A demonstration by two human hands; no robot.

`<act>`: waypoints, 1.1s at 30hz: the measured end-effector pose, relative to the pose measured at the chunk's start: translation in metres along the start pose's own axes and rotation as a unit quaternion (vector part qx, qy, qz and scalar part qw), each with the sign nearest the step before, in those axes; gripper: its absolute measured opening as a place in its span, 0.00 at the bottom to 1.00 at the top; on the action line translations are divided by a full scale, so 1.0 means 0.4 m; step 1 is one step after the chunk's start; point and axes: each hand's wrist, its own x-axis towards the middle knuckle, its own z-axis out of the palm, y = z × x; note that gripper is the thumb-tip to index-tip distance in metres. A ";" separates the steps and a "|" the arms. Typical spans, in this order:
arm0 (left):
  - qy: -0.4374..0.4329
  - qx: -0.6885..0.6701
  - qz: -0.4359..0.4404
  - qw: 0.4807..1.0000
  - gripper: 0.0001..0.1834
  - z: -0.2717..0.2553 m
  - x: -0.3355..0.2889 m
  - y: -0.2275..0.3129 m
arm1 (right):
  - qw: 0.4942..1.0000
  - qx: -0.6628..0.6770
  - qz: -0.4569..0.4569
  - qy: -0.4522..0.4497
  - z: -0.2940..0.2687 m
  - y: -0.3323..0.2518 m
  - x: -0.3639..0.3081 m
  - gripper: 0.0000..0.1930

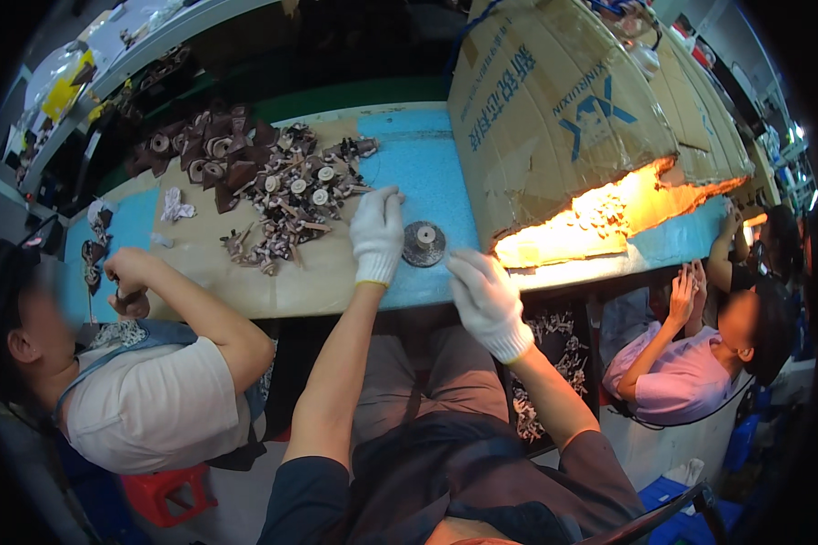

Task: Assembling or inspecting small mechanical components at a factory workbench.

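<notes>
My left hand [377,234], in a white knit glove, is at the right edge of a heap of small brown and pinkish parts [291,204]. Its fingers point away from me, pressed together at the tips, and whatever they may hold is hidden. A dark round disc with a pale raised hub [424,243] lies on the blue foam mat [418,173] between my hands. My right hand [488,300], gloved the same way, hovers at the mat's near edge, right of the disc and apart from it. Its fingers are loosely bent, with nothing visible in them.
A big cardboard box [554,118] stands at my right, its torn opening glowing orange. Dark brown pieces [204,150] are heaped at far left. One co-worker [154,391] sits at my left, another [673,363] at right. A bin of small parts [554,372] sits below the table edge.
</notes>
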 end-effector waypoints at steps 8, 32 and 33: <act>-0.031 0.215 0.280 0.935 0.10 -0.002 0.005 -0.063 | 0.775 -0.254 0.458 -0.353 -0.262 0.153 -0.637 0.20; -0.087 -0.037 -0.051 0.994 0.18 0.031 -0.006 -0.021 | 0.693 -0.259 0.659 -0.133 -0.128 0.291 -0.948 0.26; -0.085 -0.051 -0.060 0.993 0.18 0.033 -0.007 -0.022 | 0.700 -0.245 0.664 -0.099 -0.135 0.296 -0.960 0.28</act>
